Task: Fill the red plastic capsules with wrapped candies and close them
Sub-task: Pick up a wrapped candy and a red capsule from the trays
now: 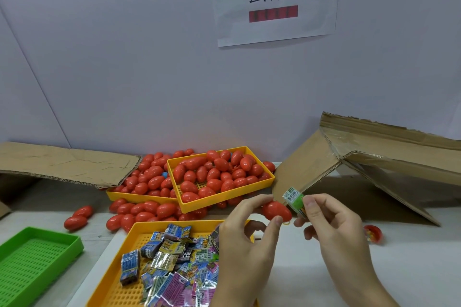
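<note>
- Candy tray (129, 291), yellow, serves as landmark; it holds a loose heap of wrapped candies (174, 259), so plenty are left to pack
- Left hand (245, 239), just above the tray's far right corner, pinches a red capsule (275, 210) between thumb and fingertips
- Right hand (331, 227), right of the tray, pinches a green-wrapped candy (294, 198) against the capsule's end; insertion looks under way, closing not yet done
- Beyond the tray, two more yellow trays (249, 195) and the table hold many red capsules (212, 177); whether these are filled I cannot tell
- Left of the tray sits a green tray (62, 239); far right lies an open capsule half (373, 232)
</note>
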### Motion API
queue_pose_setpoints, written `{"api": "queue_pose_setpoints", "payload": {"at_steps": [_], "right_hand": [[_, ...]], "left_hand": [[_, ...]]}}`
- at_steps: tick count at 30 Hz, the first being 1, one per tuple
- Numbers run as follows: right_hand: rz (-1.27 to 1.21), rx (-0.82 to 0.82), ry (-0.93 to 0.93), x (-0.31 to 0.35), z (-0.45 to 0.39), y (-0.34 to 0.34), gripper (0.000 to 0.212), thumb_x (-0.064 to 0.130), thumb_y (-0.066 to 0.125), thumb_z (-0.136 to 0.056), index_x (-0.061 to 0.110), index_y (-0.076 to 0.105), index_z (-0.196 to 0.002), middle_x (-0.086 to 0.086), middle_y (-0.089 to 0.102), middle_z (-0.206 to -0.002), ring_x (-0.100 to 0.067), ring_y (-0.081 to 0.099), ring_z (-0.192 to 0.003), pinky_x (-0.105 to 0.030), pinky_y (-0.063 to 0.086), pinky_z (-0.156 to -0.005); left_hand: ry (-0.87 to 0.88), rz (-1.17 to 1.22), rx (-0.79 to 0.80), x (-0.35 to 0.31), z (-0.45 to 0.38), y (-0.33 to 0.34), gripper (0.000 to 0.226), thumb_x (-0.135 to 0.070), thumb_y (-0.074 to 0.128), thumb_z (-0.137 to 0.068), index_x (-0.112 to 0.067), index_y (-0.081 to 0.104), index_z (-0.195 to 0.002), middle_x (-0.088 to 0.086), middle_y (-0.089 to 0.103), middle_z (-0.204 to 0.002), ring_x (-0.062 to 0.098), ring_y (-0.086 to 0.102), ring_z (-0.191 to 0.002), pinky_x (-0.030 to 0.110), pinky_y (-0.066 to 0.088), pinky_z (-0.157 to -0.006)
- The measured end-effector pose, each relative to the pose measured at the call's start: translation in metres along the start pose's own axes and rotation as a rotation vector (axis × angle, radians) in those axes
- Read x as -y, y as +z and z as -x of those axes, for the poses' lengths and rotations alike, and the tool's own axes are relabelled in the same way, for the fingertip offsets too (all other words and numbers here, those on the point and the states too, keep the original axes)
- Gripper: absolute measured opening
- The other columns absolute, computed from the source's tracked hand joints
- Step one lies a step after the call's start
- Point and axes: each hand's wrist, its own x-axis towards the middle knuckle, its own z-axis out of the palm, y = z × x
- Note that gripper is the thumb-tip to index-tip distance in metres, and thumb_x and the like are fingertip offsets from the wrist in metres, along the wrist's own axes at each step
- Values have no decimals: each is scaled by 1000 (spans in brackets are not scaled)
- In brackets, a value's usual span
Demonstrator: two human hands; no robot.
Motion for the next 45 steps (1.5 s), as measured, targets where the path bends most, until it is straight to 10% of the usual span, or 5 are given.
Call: {"api": "queue_pose_setpoints", "payload": {"at_steps": [45], "right_hand": [[38,96,-36,8,-7,-14,27,40,51,-82,20,69,-82,1,70,-70,-7,63,-62,-15,49,-50]], "left_hand": [[9,-70,144,1,3,1,36,-21,73,-81,-32,64,-115,-15,67,-107,11,62,-108,28,57,-79]]}}
